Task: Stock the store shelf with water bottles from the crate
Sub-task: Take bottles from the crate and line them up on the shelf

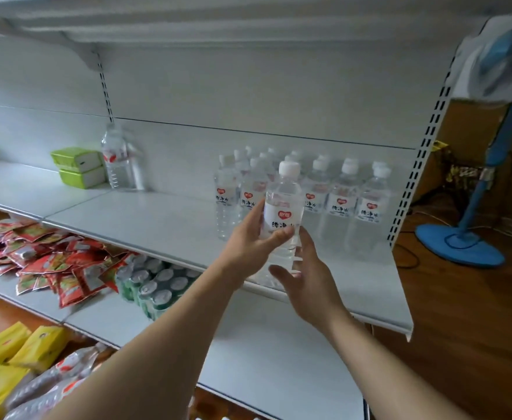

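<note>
Head view: left hand (pixel 250 237) grips a water bottle (pixel 282 213) above the shelf (pixel 158 219), just before the stocked bottles (pixel 339 201); right hand (pixel 309 277) open beneath.

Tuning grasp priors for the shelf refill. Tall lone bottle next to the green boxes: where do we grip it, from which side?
Take the tall bottle around its straight mid-body at the label, coming from the front aisle side. It stands upright, the back panel is close behind it, the green boxes sit close on its left, and the upper shelf hampers a top grab. The ribbed clear wall probably flexes, so squeeze lightly.
</note>
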The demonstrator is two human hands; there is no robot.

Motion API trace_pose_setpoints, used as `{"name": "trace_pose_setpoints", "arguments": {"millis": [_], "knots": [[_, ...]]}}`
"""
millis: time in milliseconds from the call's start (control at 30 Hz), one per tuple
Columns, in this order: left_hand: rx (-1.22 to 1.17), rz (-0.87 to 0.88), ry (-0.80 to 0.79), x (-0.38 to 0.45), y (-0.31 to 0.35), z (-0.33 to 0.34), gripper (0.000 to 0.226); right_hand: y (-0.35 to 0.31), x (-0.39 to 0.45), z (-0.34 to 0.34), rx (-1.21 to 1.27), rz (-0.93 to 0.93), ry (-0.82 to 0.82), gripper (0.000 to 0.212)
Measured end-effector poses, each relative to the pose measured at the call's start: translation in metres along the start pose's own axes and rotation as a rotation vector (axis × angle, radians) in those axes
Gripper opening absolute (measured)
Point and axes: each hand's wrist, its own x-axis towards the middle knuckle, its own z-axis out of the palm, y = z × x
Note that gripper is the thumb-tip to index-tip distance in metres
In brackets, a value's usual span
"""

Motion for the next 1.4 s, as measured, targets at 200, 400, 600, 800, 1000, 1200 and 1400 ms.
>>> {"name": "trace_pose_setpoints", "arguments": {"millis": [200,400,600,800,1000,1200,1400], "knots": [[0.242,-0.012,0.124,0.025,-0.038,0.006,0.047,0.04,0.033,0.025,-0.108,-0.043,0.106,0.088],[0.681,-0.087,0.282,0.034,-0.059,0.002,0.046,0.047,0.065,0.042,-0.227,0.012,0.16,0.082],[0.778,-0.237,0.198,0.033,-0.072,0.006,0.06,0.052,0.09,0.051,-0.289,0.08,0.179,0.076],[0.755,-0.171,0.262,0.031,-0.083,-0.001,0.053,0.059,0.099,0.054,-0.376,0.109,0.194,0.077],[0.669,-0.127,0.303,0.017,-0.078,-0.006,0.055,0.056,0.077,0.053,-0.354,-0.047,0.47,0.056],[0.499,-0.085,0.663,-0.038,-0.07,-0.04,0.022,0.015,0.014,0.103,-0.061,-0.464,0.253,0.04],[0.532,-0.274,0.924,-0.168,-0.084,-0.118,0.012,-0.018,-0.047,0.209,0.144,-0.461,-0.155,0.029]]}}
